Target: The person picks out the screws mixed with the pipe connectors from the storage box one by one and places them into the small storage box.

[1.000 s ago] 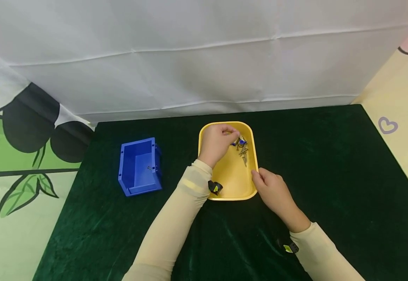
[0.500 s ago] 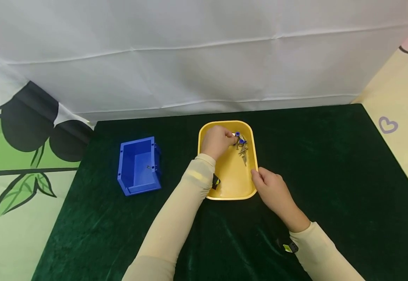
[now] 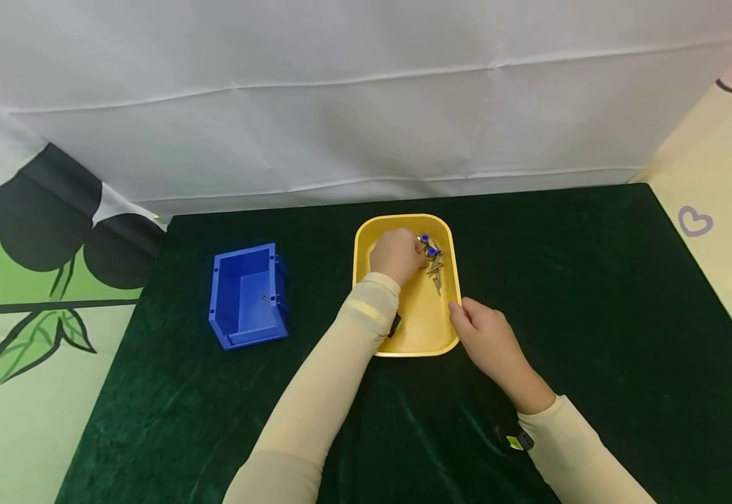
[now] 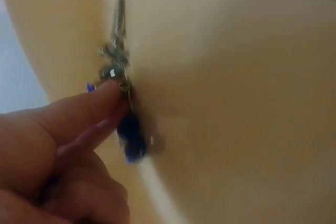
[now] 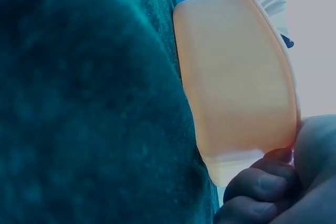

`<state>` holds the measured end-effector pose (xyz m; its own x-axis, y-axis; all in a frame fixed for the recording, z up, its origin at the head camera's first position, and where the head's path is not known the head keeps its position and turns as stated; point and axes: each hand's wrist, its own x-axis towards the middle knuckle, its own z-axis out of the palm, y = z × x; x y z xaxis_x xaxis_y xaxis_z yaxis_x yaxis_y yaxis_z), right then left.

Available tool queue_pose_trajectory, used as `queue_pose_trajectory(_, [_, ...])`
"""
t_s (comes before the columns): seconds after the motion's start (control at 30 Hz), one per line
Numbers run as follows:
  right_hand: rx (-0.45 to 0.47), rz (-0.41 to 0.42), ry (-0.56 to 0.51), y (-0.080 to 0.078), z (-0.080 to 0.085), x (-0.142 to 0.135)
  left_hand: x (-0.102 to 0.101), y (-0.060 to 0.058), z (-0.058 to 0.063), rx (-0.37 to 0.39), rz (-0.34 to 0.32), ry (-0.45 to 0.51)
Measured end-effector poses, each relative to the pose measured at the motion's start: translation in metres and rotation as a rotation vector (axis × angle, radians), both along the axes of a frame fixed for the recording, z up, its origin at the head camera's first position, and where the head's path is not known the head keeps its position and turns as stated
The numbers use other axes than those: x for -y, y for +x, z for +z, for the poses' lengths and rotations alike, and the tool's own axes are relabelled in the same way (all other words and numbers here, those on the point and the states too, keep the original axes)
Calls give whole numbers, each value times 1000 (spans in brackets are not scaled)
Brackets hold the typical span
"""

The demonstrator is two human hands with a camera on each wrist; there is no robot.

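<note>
My left hand (image 3: 397, 256) reaches into the yellow tray (image 3: 422, 329), its fingertips at a small pile of screws (image 3: 436, 273) along the tray's right side. In the left wrist view, the thumb and a finger pinch a screw (image 4: 125, 86) by its head end; blur hides its full length. Blue-topped pieces (image 3: 431, 252) lie among the screws, and a dark blue piece (image 4: 131, 137) sits just below the fingertips. A bit of blue shows between the curled fingers, too hidden to identify. My right hand (image 3: 488, 343) grips the tray's right rim, thumb on top and fingers outside.
Left of the tray stands a blue open-front bin (image 3: 249, 297) with a small screw (image 3: 266, 299) inside. A dark green cloth (image 3: 592, 294) covers the table. A white curtain (image 3: 366, 140) hangs along the back edge.
My left hand has lowered into the tray toward the pile, its forearm shifting slightly right. A blue-topped piece near its fingers has come into view. The right hand keeps its grip on the rim.
</note>
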<state>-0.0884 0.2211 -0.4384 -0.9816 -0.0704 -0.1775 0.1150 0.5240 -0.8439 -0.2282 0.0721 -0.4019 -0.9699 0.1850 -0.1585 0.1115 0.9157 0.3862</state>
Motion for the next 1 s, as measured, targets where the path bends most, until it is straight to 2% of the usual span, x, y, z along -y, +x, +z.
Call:
queue_pose_trajectory(0.33, [-19,0,14,-1,1,1,-4,4,1,47,27,15])
queue_pose_trajectory(0.4, [-22,0,17,0,1,0,-5,5,0,38,24,3])
queue_pose_trajectory(0.63, [-11,-2,12,1,-1,1,-5,10,0,-21,16,-125])
queue_pose_trajectory(0.87, [-1,3,12,0,0,1,-2,12,2,-56,35,-191])
queue_pose_trajectory(1.0, [4,1,5,1,0,1,-2,12,2,-60,32,-198])
